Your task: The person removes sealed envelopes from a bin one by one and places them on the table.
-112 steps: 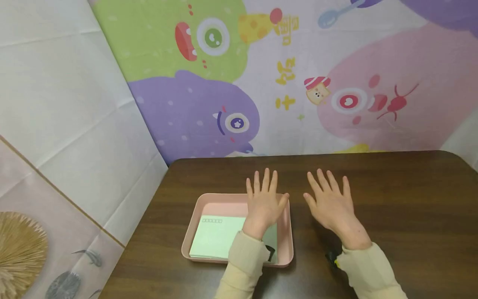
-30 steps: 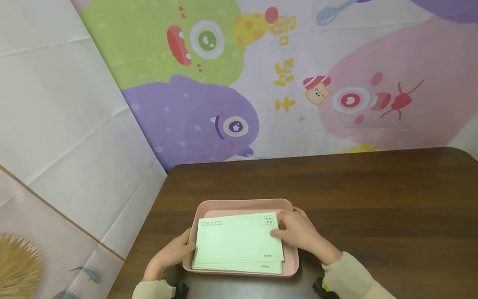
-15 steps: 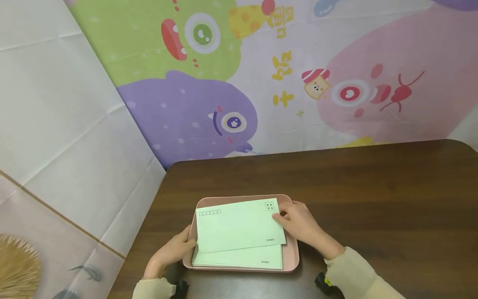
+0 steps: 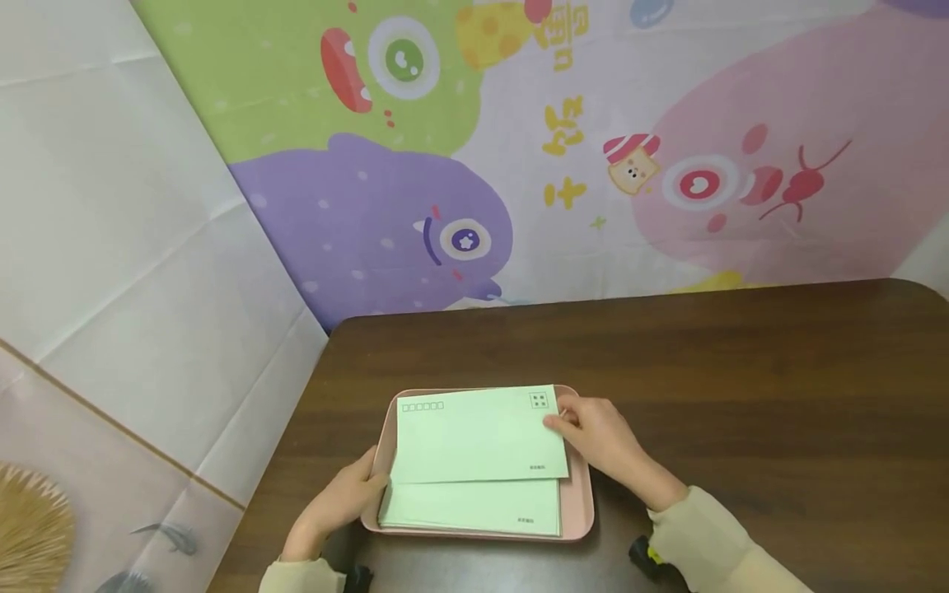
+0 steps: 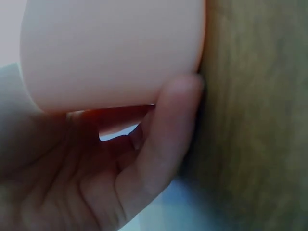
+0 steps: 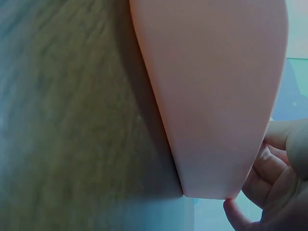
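Observation:
A pink tray (image 4: 582, 506) on the table holds a stack of pale green envelopes (image 4: 474, 506). My left hand (image 4: 334, 502) grips the tray's left side, thumb over the rim. In the left wrist view, the fingers (image 5: 168, 130) of that hand curl against the tray's outer wall (image 5: 115, 57). My right hand (image 4: 600, 432) pinches the top envelope (image 4: 474, 436) by its right edge, thumb on its face. This envelope lies shifted toward the tray's far side, overlapping the far rim. In the right wrist view, the tray's wall (image 6: 211, 96) covers most of the envelopes.
The dark wooden table (image 4: 741, 395) extends to the right and behind the tray. A cartoon-printed cloth (image 4: 415, 198) hangs at its back edge, and a white cloth (image 4: 148, 222) is on the left. Small black devices (image 4: 643, 550) sit by the wrists.
Earlier, both hands were spread over tray and table; afterwards the left took the tray's side and the right the top envelope. The envelope has slid away from me across the stack and straightened.

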A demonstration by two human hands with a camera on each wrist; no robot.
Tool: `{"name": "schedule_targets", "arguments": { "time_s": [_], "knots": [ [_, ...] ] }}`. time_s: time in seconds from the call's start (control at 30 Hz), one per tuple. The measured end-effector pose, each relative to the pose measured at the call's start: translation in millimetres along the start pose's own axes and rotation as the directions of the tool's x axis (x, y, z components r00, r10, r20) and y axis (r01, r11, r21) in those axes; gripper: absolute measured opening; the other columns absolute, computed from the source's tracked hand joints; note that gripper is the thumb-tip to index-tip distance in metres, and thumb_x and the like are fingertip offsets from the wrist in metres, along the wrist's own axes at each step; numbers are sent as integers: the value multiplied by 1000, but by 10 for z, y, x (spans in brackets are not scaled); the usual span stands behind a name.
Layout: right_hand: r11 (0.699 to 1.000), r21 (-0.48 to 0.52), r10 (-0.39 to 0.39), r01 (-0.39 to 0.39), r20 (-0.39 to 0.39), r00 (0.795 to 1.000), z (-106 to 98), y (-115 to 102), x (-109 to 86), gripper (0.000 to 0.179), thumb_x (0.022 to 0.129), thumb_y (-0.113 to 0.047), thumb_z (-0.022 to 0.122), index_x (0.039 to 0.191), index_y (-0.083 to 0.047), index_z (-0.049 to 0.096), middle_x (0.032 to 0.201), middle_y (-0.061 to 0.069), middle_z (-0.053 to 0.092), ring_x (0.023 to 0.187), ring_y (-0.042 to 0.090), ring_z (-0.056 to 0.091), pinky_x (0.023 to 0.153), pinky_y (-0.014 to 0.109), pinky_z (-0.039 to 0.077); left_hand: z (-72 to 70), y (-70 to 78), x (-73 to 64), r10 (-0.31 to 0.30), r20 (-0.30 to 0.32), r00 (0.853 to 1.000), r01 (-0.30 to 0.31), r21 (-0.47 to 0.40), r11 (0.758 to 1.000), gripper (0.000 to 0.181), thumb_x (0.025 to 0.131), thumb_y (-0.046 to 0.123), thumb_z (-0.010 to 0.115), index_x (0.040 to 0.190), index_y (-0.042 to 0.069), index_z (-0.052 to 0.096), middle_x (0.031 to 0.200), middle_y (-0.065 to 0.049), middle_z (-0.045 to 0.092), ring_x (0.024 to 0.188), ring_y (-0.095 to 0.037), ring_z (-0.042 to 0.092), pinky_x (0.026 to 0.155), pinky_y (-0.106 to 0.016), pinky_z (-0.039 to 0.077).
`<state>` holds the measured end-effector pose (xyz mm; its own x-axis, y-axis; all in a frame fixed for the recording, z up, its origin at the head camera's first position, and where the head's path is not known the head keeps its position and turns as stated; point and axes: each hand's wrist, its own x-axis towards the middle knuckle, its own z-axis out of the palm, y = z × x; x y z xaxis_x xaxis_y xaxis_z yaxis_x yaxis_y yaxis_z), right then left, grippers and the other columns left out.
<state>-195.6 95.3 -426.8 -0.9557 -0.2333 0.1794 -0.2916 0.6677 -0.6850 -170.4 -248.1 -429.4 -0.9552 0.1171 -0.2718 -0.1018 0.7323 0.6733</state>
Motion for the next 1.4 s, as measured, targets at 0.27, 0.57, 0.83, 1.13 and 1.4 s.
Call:
{"name": "schedule_targets", "arguments": {
  "time_s": [0.27,0.57,0.83,1.13,1.4],
  "knots": [
    [999,33,29,-28,-16,999,29,9,2,23,87,-24,61,71,-13,48,49,-7,32,46,6,24,46,20,20,22,-1,-74,61,-42,997,-59,47,997,24,90,8,44,112,3,52,90,-5,59,81,-16,52,74,-35,43],
    [995,101,4,-5,13,1000,22,82,69,26,89,-27,58,72,-12,46,50,-6,25,45,7,21,46,21,21,15,-60,-99,110,-20,994,-109,66,992,16,91,7,43,104,5,52,84,-4,56,77,-16,51,70,-33,42],
    [987,160,16,-30,86,996,-54,136,153,19,90,-18,55,80,-7,43,56,-4,24,48,7,21,48,22,22,54,-73,-96,88,-7,996,-88,23,996,19,93,10,44,110,5,50,90,-6,58,82,-17,52,72,-34,42],
    [976,198,81,-95,77,994,-107,127,257,12,86,-13,56,95,-4,54,64,-1,44,56,12,36,55,27,32,40,-78,-78,79,-27,996,-79,-4,997,14,92,9,45,105,6,49,87,-6,57,79,-17,52,70,-32,42],
    [964,229,135,-138,30,990,-179,225,414,27,86,-18,60,105,2,60,96,15,67,89,26,61,74,38,47,39,-85,-67,87,-42,995,-87,11,996,12,91,9,45,103,7,49,88,-6,57,81,-18,51,70,-33,41]
  ]
}}
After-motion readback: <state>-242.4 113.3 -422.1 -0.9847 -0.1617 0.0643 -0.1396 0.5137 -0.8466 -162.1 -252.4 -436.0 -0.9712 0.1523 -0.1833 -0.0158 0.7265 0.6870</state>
